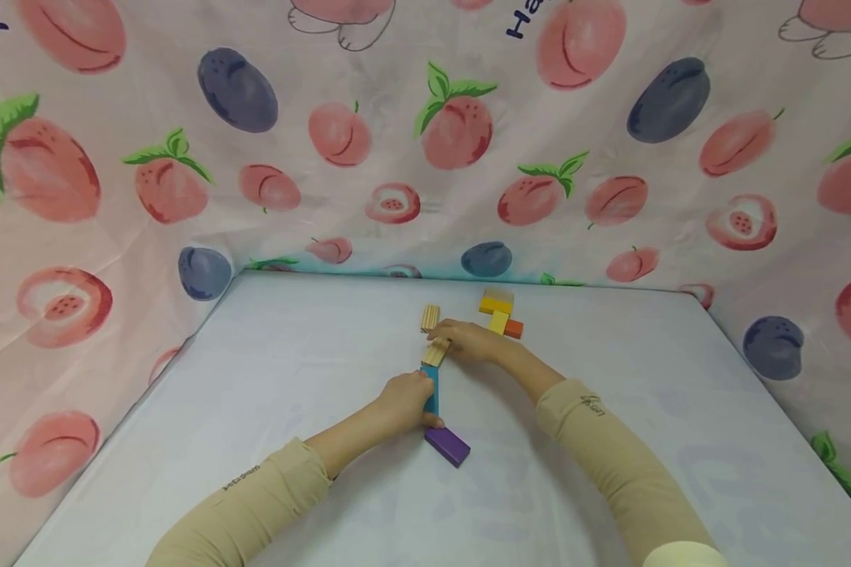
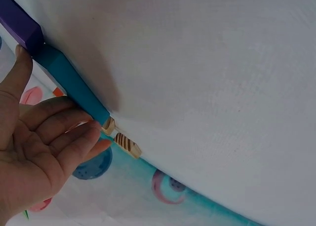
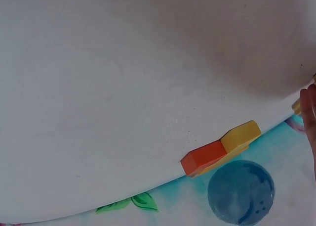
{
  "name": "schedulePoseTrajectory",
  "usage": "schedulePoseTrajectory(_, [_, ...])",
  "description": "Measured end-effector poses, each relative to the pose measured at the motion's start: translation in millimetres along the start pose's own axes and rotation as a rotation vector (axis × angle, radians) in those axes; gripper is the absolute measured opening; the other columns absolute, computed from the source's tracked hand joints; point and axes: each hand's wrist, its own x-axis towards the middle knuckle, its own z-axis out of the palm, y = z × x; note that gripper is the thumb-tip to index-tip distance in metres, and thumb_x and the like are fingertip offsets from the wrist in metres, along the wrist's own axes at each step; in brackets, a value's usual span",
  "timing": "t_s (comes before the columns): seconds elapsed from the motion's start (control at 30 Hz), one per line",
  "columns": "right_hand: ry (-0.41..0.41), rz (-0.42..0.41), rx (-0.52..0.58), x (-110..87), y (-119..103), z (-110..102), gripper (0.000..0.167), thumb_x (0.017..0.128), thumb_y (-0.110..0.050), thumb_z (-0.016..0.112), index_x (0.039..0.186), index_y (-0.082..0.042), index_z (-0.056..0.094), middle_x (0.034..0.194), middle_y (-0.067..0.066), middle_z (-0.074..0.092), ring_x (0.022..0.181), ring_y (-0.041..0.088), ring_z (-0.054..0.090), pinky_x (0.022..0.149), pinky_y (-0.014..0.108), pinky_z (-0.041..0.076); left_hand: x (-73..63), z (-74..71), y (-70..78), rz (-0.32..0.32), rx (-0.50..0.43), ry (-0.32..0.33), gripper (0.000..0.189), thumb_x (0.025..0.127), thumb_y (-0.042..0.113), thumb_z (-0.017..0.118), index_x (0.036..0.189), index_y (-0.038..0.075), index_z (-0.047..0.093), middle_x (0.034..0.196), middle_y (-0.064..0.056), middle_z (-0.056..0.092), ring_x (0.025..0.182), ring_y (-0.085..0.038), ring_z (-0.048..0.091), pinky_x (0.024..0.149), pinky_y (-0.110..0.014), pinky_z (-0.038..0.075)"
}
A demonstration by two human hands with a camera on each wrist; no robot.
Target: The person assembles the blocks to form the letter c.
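A blue block (image 1: pixel 432 398) lies on the table, its near end meeting a purple block (image 1: pixel 447 446). My left hand (image 1: pixel 403 404) rests along the blue block's left side. In the left wrist view its thumb is by the joint with the purple block (image 2: pixel 22 23), and its nearly straight fingers touch the blue block (image 2: pixel 74 80). Beyond the blue block's far end is a striped wooden block (image 1: pixel 436 352), set at an angle. My right hand (image 1: pixel 468 340) holds this wooden block at its far right side; the thumb is hidden. Only fingertips (image 3: pixel 307 105) show in the right wrist view.
Another striped wooden block (image 1: pixel 430 317) stands farther back. Right of it sit a yellow block (image 1: pixel 496 303), a second yellow block (image 1: pixel 499 322) and an orange block (image 1: pixel 514 328), close together. A fruit-print cloth (image 1: pixel 397 252) hangs behind the white table (image 1: pixel 255 378).
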Motion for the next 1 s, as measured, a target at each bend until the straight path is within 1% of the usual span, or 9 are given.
schedulePoseTrajectory(0.13, [0.010,0.032,-0.028,1.5,0.4,0.1,0.042,0.088,0.007,0.058,0.128,-0.004,0.052,0.134,0.019,0.051,0.120,0.034,0.053,0.096,0.040,0.047,0.5,0.2,-0.3,0.002,0.004,0.002,0.047,0.070,0.044,0.076,0.086,0.001,0.066,0.080,-0.007,0.063,0.069,-0.016,0.057,0.062,-0.026,0.049])
schedulePoseTrajectory(0.43, [0.045,0.088,-0.030,0.0,1.4,-1.2,0.039,0.089,0.004,0.057,0.128,-0.003,0.054,0.133,0.019,0.053,0.125,0.034,0.049,0.102,0.044,0.041,1.4,-0.7,1.5,-0.012,0.036,-0.012,0.049,0.070,0.045,0.075,0.089,0.001,0.066,0.081,-0.007,0.064,0.069,-0.014,0.057,0.062,-0.026,0.050])
schedulePoseTrajectory(0.53, [0.062,0.114,-0.028,-1.1,2.9,0.0,0.037,0.091,0.003,0.055,0.127,-0.004,0.055,0.131,0.017,0.055,0.121,0.033,0.052,0.100,0.042,0.043,2.7,1.7,-0.6,-0.017,0.026,-0.019,0.048,0.070,0.045,0.076,0.089,0.001,0.066,0.084,-0.009,0.065,0.070,-0.015,0.057,0.062,-0.027,0.050])
schedulePoseTrajectory(0.6, [0.091,0.114,-0.031,-1.7,3.7,0.6,0.035,0.091,0.002,0.056,0.125,-0.004,0.056,0.127,0.016,0.057,0.115,0.032,0.057,0.096,0.041,0.047,3.6,3.4,-2.1,-0.016,0.027,-0.020,0.048,0.070,0.045,0.076,0.088,0.002,0.065,0.087,-0.010,0.065,0.071,-0.015,0.056,0.063,-0.028,0.049])
schedulePoseTrajectory(0.63, [0.107,0.113,-0.032,-2.0,3.9,0.9,0.034,0.091,0.003,0.056,0.124,-0.004,0.056,0.125,0.016,0.058,0.112,0.031,0.058,0.094,0.040,0.048,6.8,11.8,-7.7,0.005,0.035,0.002,0.052,0.070,0.050,0.073,0.087,0.002,0.065,0.086,-0.010,0.065,0.069,-0.014,0.055,0.062,-0.028,0.048])
schedulePoseTrajectory(0.73, [0.147,0.113,-0.038,-2.3,4.2,1.3,0.031,0.090,0.003,0.056,0.121,-0.004,0.057,0.121,0.015,0.060,0.108,0.031,0.060,0.092,0.039,0.050,6.5,12.6,-8.1,0.006,0.038,-0.001,0.052,0.070,0.052,0.073,0.087,0.003,0.065,0.087,-0.009,0.065,0.069,-0.014,0.054,0.063,-0.028,0.048])
schedulePoseTrajectory(0.83, [0.178,0.117,-0.056,-1.9,4.3,1.0,0.028,0.090,0.002,0.057,0.118,-0.003,0.057,0.119,0.016,0.061,0.109,0.032,0.059,0.093,0.041,0.049,4.4,10.1,-6.0,0.000,0.026,-0.008,0.051,0.070,0.051,0.073,0.086,0.003,0.064,0.084,-0.008,0.063,0.068,-0.013,0.053,0.063,-0.028,0.047])
schedulePoseTrajectory(0.87, [0.191,0.120,-0.063,-1.7,4.5,0.7,0.028,0.090,0.002,0.057,0.117,-0.003,0.058,0.119,0.016,0.061,0.109,0.032,0.059,0.093,0.041,0.049,0.4,1.3,0.0,-0.020,0.018,-0.029,0.047,0.070,0.045,0.075,0.087,0.003,0.064,0.084,-0.007,0.063,0.069,-0.014,0.053,0.064,-0.027,0.047])
schedulePoseTrajectory(1.0, [0.243,0.112,-0.082,1.2,7.0,0.4,0.024,0.089,0.002,0.058,0.114,-0.001,0.060,0.115,0.016,0.063,0.107,0.032,0.060,0.093,0.042,0.049,-2.7,-3.3,3.2,-0.017,0.029,-0.017,0.047,0.070,0.045,0.074,0.088,0.003,0.064,0.083,-0.007,0.063,0.070,-0.013,0.054,0.063,-0.027,0.047])
